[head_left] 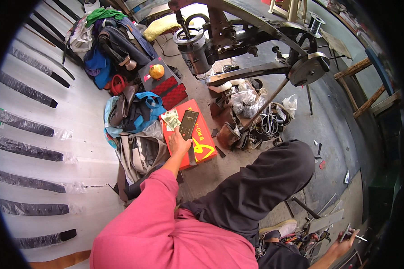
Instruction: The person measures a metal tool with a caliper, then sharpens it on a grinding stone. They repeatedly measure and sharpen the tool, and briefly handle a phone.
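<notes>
On top of a red shoebox-like carton [205, 134] with yellow print lies a dark smartphone [189, 124], its screen lit. My left hand [179, 144] is closed round the phone's lower left corner, thumb at the bottom edge and fingers along the side. Greenish paper banknotes [171, 119] lie beside the phone, touching or nearly touching my fingertips. At the lower right, my right hand [344, 244] is closed on a slim white stick [361, 238] and a small metal piece beside it; their exact kind is too small to tell.
A hand-cranked sewing machine [256, 58] stands ahead. Left of the carton are bags [141, 150] and piled clothes [116, 40]; a round yellow-red fruit [156, 71] sits on a dark box. Bins of scraps [260, 112] stand under the machine. Wrapped dark strips [27, 152] hang on the left. Tools [307, 208] lie near my foot.
</notes>
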{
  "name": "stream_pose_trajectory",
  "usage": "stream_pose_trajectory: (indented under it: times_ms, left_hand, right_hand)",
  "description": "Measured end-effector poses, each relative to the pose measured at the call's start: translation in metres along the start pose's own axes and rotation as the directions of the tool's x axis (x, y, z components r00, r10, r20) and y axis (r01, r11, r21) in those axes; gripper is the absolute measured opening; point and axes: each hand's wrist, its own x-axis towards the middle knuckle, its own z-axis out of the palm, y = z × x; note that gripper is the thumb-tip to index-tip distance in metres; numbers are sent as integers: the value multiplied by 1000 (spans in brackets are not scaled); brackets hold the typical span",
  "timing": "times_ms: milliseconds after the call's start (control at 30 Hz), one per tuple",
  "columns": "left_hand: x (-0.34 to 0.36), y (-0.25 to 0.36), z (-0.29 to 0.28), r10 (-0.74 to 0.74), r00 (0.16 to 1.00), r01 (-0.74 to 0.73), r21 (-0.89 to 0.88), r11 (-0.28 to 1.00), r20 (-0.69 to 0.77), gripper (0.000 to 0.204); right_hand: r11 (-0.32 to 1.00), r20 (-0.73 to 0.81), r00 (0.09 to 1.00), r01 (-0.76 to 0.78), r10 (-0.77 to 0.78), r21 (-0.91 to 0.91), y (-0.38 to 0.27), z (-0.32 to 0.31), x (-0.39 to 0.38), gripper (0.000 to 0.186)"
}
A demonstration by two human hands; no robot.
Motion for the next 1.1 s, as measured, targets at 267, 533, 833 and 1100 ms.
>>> stream_pose_trajectory:
  times_ms: [267,533,833,1100]
  left_hand:
    - [-52,13,12,-1,999,-2,78,997,42,94]
    - [-91,31,10,8,996,-14,72,997,93,95]
    - [-40,65,23,103,995,-103,-7,995,8,98]
    - [-18,86,46,45,998,-40,123,992,-39,96]
  right_hand:
    - [998,-35,998,-52,53,18,-5,18,-8,28]
    - [992,34,998,-56,52,113,-7,15,-10,25]
    - [994,-27,999,-23,26,104,-5,7,-10,23]
    - [999,16,1000,16,-17,44,-4,8,-9,24]
